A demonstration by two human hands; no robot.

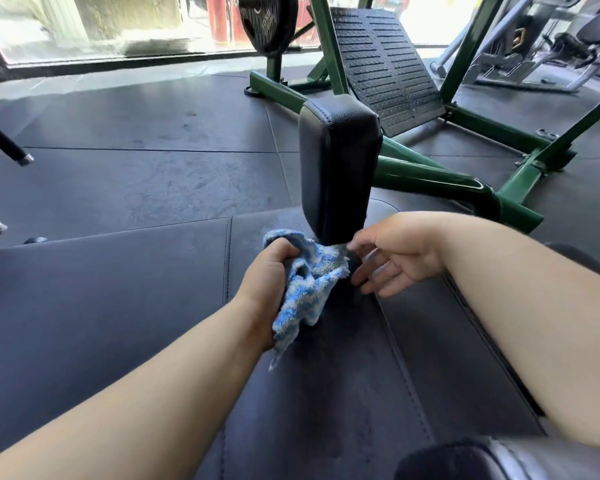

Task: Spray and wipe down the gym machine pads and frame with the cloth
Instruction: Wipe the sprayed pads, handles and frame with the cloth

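Left hand [274,271] fisted round a bunched blue cloth [309,282]; one loose tail hangs toward 6 o'clock. The cloth sits at the foot of the upright pad [336,161], which rises at 12 o'clock from the hands.

Right hand [395,258] comes in from 3 o'clock with fingers slack and spread, holding nothing. Its fingertips are just beside the cloth's edge; cannot tell if they touch it.

Both forearms lie over the flat seat pad [326,393]. It has faint mottling, possibly spray, but that is unsure.

Green frame [430,174] runs off toward 2 o'clock, footplate [385,64] at 1 o'clock, weight plate [267,19] at 12. Neither hand is near them.

No spray bottle in view.

Judgement: early to mid task. Work is at the base of the upright pad. The rest of that pad and all of the frame look still to be wiped.
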